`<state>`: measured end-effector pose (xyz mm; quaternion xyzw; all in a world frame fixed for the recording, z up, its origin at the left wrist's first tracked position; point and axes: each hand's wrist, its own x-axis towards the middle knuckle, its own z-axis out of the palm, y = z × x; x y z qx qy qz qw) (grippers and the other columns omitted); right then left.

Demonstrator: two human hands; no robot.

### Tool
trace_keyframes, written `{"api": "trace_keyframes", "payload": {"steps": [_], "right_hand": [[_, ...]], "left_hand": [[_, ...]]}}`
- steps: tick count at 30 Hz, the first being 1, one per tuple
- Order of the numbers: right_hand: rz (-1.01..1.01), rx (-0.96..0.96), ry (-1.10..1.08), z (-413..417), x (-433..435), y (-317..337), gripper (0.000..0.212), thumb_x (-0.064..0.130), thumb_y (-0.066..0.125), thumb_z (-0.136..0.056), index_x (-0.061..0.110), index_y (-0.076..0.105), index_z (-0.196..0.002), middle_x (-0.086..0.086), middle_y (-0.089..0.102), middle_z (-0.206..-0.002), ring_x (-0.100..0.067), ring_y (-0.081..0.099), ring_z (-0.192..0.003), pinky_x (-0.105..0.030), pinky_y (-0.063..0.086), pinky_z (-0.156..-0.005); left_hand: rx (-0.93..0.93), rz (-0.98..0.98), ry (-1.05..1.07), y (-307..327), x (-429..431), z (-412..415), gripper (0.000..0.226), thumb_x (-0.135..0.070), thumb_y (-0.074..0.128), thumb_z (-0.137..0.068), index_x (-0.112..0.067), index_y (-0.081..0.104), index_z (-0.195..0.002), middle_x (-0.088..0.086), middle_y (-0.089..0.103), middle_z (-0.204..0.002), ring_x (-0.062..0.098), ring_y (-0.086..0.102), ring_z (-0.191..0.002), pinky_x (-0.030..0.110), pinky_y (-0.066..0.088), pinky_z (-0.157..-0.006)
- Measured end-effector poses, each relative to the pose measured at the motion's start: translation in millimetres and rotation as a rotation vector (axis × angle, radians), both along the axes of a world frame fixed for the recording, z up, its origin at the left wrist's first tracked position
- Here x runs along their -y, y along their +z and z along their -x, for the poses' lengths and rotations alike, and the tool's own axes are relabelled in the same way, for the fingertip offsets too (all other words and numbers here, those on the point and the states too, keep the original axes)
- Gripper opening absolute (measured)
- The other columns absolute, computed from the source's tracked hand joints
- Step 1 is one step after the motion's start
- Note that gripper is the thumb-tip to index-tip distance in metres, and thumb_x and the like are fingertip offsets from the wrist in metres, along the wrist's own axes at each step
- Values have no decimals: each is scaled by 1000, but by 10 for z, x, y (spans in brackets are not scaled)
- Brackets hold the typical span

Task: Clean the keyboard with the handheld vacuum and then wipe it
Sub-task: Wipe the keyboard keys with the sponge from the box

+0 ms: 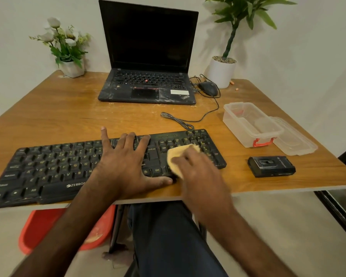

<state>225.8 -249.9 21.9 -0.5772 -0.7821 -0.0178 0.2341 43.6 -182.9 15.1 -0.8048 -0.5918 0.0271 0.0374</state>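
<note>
Wiping now! Pressing flat with the spread left hand (124, 164) on the black wired keyboard (48, 168), six o'clock on the wooden table (68, 112), left corner overhanging. Rubbing a yellow cloth (176, 154) at its three o'clock end under the blurred right hand (198, 172); pinched or merely pressed, cannot tell. Could tip off the edge if shoved too hard.

One head-worn view looks forward and down, close over the table (68, 108) (wide-angle lens)

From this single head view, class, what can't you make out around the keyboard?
Head view only:
1. keyboard middle keys: covered by the left hand.
2. right hand: motion-blurred; its hold on the cloth is unclear.
3. black device: lettering too small.
</note>
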Motion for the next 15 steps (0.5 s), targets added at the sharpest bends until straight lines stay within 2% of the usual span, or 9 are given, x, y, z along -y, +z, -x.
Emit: {"api": "trace_keyframes", "payload": {"steps": [2, 4, 7, 9, 12, 15], "right_hand": [[-24, 1, 155, 152, 145, -102, 41, 6, 69, -73, 12, 66, -114, -5, 61, -113, -17, 58, -98, -26, 56, -74], [-48, 52, 179, 140, 154, -98, 40, 6, 64, -75, 13, 66, -114, -5, 61, -112, -17, 57, -95, -25, 54, -69], [-61, 108, 62, -53, 88, -57, 41, 5, 66, -68, 13, 69, -108, -6, 63, -106, -20, 61, -90, -30, 55, -64], [-13, 121, -96, -230, 95, -2, 44, 1, 74, -63, 13, 69, -105, -6, 65, -105, -22, 63, -91, -34, 57, -68], [29, -4, -317, -516, 18, 126, 39, -1, 73, -77, 13, 67, -113, -3, 62, -110, -23, 61, -97, -36, 52, -78], [-40, -116, -301, -450, -93, 255, 36, 0, 68, -85, 14, 65, -119, -3, 64, -115, -21, 60, -102, -33, 49, -83]], "left_hand": [[-5, 5, -14, -6, -12, 18, 148, -101, -24, -35, -21, -4, -158, 15, 12, -163, 28, 9, -153, 71, -17, -111], [-12, 14, -23, -3, -20, 39, 148, -101, -23, -34, -21, -5, -158, 15, 12, -164, 28, 8, -153, 71, -17, -111], [9, 35, -24, 10, -29, 77, 144, -108, -7, -40, -24, -7, -158, 12, 12, -164, 26, 8, -153, 71, -18, -111], [10, 21, -33, 6, -31, 84, 139, -108, 1, -46, -26, -8, -157, 11, 12, -164, 26, 9, -153, 71, -18, -111], [-6, 16, -36, 2, -28, 84, 136, -108, 4, -50, -25, -6, -157, 12, 13, -163, 27, 11, -153, 70, -20, -110], [-11, 18, -37, 10, -40, 68, 136, -108, 4, -50, -25, -5, -158, 12, 13, -164, 27, 11, -153, 70, -20, -111]]}}
